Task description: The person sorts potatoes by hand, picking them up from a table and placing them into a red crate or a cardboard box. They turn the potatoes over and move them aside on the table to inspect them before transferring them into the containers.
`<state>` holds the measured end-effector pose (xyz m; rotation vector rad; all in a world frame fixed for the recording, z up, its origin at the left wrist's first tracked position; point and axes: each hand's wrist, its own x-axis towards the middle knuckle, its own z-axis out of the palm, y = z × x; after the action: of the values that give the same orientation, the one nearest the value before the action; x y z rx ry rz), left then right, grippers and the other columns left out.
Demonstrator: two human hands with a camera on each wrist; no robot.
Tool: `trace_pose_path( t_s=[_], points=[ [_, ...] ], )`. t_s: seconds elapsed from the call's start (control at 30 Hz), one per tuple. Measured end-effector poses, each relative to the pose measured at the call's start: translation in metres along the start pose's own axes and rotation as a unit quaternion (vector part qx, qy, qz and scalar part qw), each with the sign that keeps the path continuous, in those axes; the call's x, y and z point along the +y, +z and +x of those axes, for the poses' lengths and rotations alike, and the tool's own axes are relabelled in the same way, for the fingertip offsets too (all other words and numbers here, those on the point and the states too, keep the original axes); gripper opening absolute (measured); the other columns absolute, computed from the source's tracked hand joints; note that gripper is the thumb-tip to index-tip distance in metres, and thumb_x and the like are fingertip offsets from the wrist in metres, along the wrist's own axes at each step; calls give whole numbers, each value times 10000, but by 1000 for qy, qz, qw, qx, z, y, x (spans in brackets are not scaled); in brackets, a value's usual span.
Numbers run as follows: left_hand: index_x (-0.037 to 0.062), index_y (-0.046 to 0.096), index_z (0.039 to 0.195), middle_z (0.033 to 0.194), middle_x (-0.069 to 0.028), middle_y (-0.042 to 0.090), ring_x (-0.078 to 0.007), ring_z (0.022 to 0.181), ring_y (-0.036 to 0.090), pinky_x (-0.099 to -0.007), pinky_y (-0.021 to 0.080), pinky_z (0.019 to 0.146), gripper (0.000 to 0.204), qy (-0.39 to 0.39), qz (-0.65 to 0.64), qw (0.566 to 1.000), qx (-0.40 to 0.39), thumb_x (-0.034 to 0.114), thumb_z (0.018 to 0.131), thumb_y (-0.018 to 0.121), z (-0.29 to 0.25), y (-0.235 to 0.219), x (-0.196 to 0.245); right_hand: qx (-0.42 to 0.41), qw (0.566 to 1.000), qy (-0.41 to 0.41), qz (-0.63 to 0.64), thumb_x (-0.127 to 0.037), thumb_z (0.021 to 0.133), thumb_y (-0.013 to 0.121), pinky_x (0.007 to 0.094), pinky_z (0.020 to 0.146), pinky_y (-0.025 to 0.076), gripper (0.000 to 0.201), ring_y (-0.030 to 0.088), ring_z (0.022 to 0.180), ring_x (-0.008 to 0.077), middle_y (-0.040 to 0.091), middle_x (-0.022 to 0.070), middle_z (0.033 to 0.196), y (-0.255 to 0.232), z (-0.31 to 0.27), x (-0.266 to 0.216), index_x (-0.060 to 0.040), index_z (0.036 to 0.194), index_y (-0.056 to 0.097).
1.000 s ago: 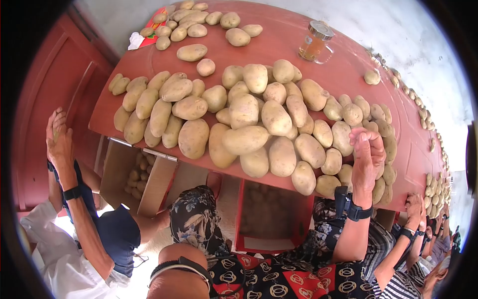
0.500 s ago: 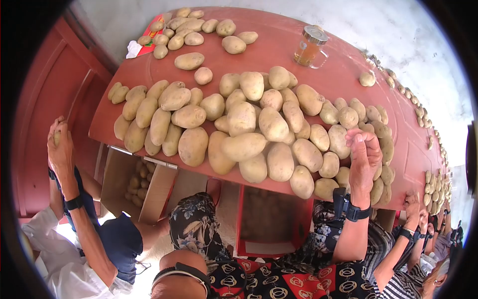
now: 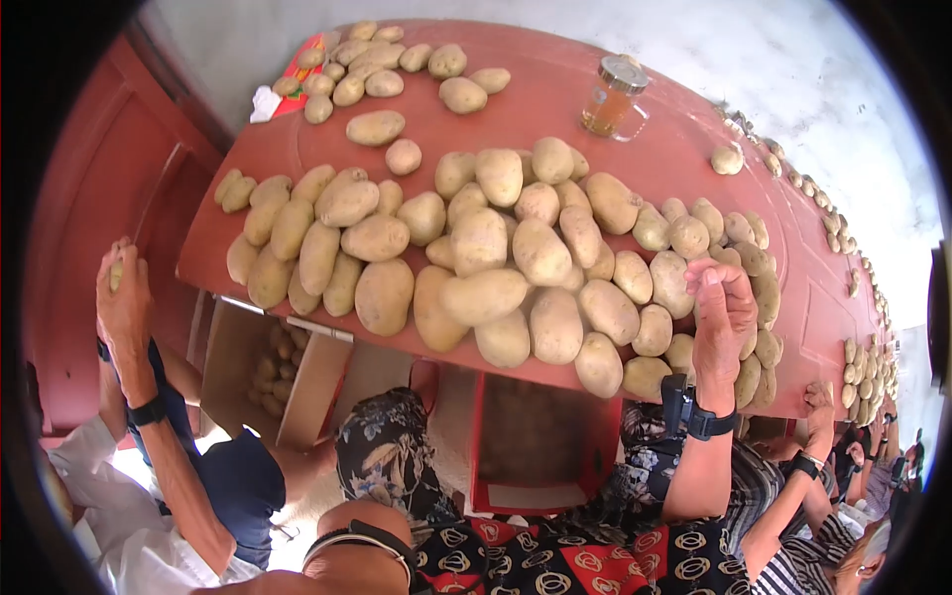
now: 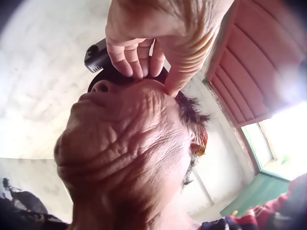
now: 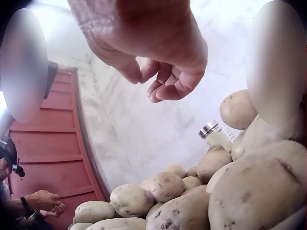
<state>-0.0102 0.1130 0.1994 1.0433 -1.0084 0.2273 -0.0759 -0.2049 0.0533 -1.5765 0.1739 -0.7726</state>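
Many potatoes lie heaped along the near side of the red table. At the pile's right part my right hand is raised, palm up, its fingers loosely bent. Nothing is held in the right hand in the right wrist view, where it hangs over the potatoes. My left hand is up at my face in the left wrist view, fingertips by the black headgear and thumb at the side of the face. In the head view only the left forearm shows.
A lidded glass mug stands at the back. Below the table are a cardboard box and a red box, both with potatoes. A person sits at the left; others sit at the right.
The head view has shifted slightly, so the table's far items appear lower. At the left, the other person's hands appear slightly lower. My right hand has kept its pose.
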Motion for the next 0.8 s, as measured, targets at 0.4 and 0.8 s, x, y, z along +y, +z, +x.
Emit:
trace_pose_path(
  t_s=[0.4, 0.8],
  points=[
    [47, 509, 845, 835, -45, 516, -145, 805, 499, -304, 414, 726, 95, -9, -168, 981, 97, 25, 790, 582, -4, -12, -9, -2, 1000, -9, -18, -76, 909, 578, 236, 747, 438, 51, 541, 797, 92, 647, 66, 941, -3, 1, 1, -37, 876, 581],
    [41, 519, 859, 849, -39, 520, -143, 826, 499, -305, 410, 748, 104, -13, -362, 915, 177, 18, 784, 587, -8, -16, -21, 53, 998, -30, 20, -88, 923, 559, 253, 742, 443, 70, 549, 804, 103, 645, 86, 966, -24, -5, -25, -30, 889, 580]
  ],
)
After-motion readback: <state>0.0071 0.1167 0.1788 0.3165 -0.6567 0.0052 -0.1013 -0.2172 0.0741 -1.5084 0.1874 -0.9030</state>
